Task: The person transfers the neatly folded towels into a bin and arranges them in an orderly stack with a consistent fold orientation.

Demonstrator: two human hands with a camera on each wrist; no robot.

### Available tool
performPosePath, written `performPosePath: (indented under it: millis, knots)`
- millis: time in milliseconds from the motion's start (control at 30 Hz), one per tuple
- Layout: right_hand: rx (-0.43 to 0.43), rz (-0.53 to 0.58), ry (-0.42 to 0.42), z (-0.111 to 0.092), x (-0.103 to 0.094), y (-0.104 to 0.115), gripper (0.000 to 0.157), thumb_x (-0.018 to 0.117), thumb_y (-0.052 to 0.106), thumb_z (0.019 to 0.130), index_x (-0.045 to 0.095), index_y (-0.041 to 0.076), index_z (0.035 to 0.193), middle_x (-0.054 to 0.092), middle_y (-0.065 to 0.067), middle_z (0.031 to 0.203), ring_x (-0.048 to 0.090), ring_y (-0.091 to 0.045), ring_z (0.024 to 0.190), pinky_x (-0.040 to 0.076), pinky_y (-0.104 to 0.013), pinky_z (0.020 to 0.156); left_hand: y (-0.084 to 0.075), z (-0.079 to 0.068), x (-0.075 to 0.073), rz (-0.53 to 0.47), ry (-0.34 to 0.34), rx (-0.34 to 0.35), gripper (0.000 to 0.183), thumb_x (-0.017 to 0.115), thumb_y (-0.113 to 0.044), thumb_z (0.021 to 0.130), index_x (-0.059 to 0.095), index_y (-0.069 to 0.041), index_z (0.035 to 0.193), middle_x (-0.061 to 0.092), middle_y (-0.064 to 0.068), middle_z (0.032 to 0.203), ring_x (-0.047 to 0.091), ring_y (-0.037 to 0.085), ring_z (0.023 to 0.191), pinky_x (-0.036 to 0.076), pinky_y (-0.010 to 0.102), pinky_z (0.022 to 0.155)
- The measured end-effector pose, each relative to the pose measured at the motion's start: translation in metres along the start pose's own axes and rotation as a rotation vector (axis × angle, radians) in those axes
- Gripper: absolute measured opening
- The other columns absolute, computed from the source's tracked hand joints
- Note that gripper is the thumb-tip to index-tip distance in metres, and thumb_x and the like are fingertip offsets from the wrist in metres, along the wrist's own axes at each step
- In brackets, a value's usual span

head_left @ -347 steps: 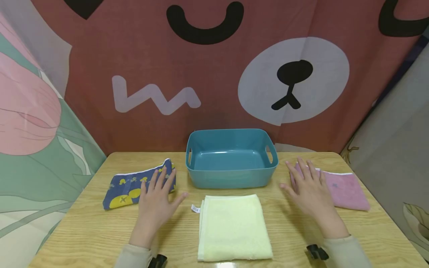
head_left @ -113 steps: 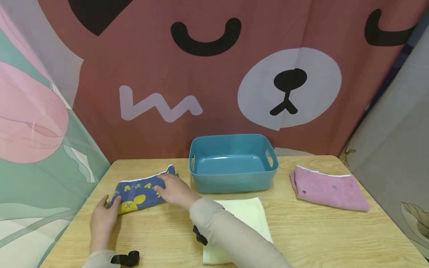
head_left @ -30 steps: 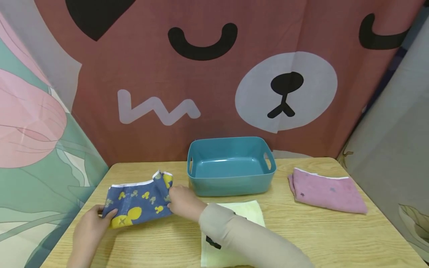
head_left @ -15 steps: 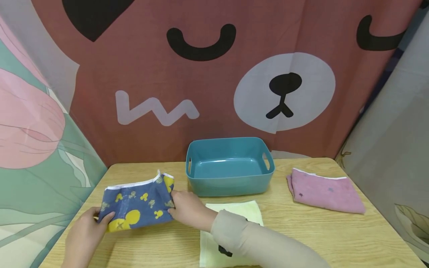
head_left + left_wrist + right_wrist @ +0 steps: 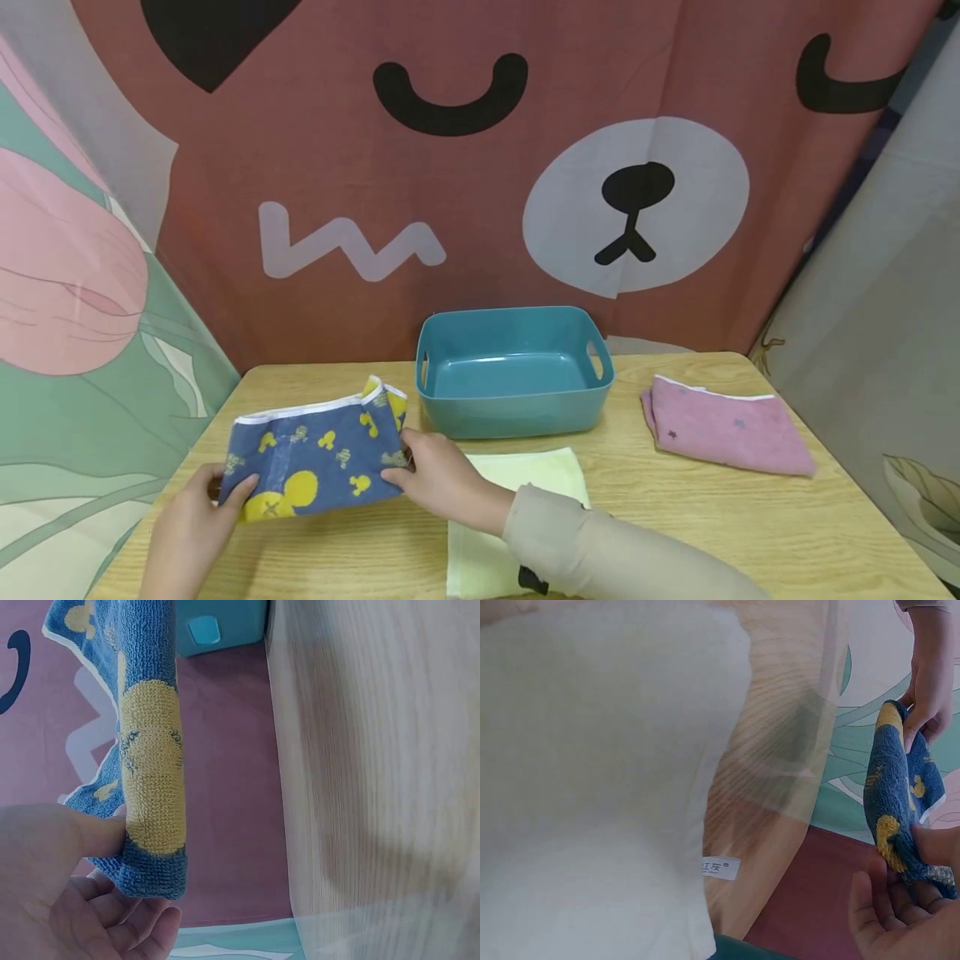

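Wood-grain table point(image 5: 735, 517). Teal bin point(image 5: 517, 418) upright, far middle. Yellow towel point(image 5: 483, 558) folded at near middle, partly hidden. Pink towel point(image 5: 731, 431) folded, far right.

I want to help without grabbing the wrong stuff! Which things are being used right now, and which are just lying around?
Being used:
Blue towel with yellow print
Left hand and right hand, pinching its two ends

Just lying around, it seems:
Folded pink towel
Pale yellow towel
Empty teal bin, maybe for later
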State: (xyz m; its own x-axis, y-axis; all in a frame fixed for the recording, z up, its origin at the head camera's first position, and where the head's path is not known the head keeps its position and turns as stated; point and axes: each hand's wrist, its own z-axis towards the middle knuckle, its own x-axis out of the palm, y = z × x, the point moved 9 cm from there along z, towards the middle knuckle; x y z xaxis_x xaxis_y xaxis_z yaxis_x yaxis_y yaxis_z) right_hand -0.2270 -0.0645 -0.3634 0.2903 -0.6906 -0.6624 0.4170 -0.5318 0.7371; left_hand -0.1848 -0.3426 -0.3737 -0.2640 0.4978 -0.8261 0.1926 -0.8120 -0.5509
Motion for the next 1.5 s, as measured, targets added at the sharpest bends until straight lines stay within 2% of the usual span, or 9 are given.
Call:
performPosePath:
  millis: [233,367,600,667,833,1133,1300,1500]
  knots:
    - [-0.012,0.087,-0.074,-0.01,-0.009,-0.009,0.028,0.074,0.028,0.091,0.052,0.015,0.081,0.051,0.007,0.072,0.046,-0.006,0.059,0.041,-0.022,0.053,-0.004,-0.007,0.003,-0.049,-0.03,-0.018,0.045,0.064,-0.033,0.097,0.057,0.007,0.115,0.065,0.029,0.101,0.063,0.044,0.091,0.051,0.053,0.073]
    - [-0.025,0.131,-0.103,-0.018,-0.015,-0.011,0.028,0.075,0.027,0.09,0.052,0.014,0.081,0.05,0.007,0.072,0.047,-0.006,0.063,0.042,-0.022,0.055,-0.008,-0.012,0.003,-0.066,-0.043,-0.013,0.043,0.067,-0.031,0.096,0.059,0.006,0.115,0.066,0.027,0.1,0.064,0.04,0.091,0.053,0.048,0.072]
    - [-0.016,0.21,-0.108,-0.033,-0.023,-0.018,0.019,0.072,0.027,0.093,0.057,0.017,0.098,0.048,0.005,0.075,0.046,-0.007,0.063,0.041,-0.023,0.056,-0.02,-0.021,0.008,-0.079,-0.046,0.005,0.039,0.07,-0.027,0.094,0.06,0.005,0.113,0.068,0.023,0.098,0.064,0.037,0.091,0.054,0.042,0.073]
    - [-0.025,0.206,-0.117,-0.037,-0.027,-0.02,0.018,0.071,0.027,0.093,0.056,0.017,0.098,0.049,0.005,0.076,0.047,-0.007,0.065,0.043,-0.023,0.057,-0.023,-0.023,0.011,-0.079,-0.036,0.0,0.038,0.07,-0.027,0.094,0.06,0.004,0.113,0.069,0.021,0.098,0.064,0.035,0.091,0.052,0.036,0.07]
    - [-0.04,0.19,-0.139,-0.05,-0.038,-0.026,0.019,0.07,0.028,0.094,0.058,0.015,0.1,0.051,0.006,0.078,0.052,-0.007,0.07,0.047,-0.024,0.062,-0.033,-0.026,0.019,-0.105,0.024,0.003,0.042,0.07,-0.03,0.094,0.059,0.004,0.116,0.069,0.021,0.101,0.064,0.032,0.092,0.05,0.03,0.07]
    - [-0.024,0.212,-0.167,-0.07,-0.057,-0.042,0.021,0.07,0.026,0.094,0.062,0.019,0.112,0.054,0.006,0.08,0.056,-0.009,0.071,0.05,-0.026,0.064,-0.054,-0.03,0.037,-0.177,0.104,0.042,0.036,0.071,-0.027,0.094,0.062,0.001,0.115,0.068,0.006,0.092,0.058,0.017,0.083,0.047,0.025,0.071]
    - [-0.029,0.203,-0.202,-0.083,-0.07,-0.049,0.023,0.071,0.024,0.093,0.063,0.015,0.112,0.053,0.005,0.078,0.057,-0.009,0.071,0.051,-0.027,0.064,-0.069,-0.034,0.046,-0.2,0.133,0.084,0.03,0.071,-0.023,0.094,0.063,-0.001,0.112,0.062,0.003,0.087,0.054,0.016,0.081,0.047,0.025,0.07]
    - [-0.03,0.179,-0.243,-0.095,-0.086,-0.058,0.017,0.073,0.022,0.092,0.064,0.014,0.104,0.052,0.005,0.075,0.056,-0.008,0.068,0.051,-0.026,0.063,-0.09,-0.036,0.055,-0.216,0.144,0.139,0.029,0.074,-0.02,0.091,0.064,-0.003,0.113,0.064,0.001,0.088,0.056,0.016,0.083,0.048,0.025,0.072]
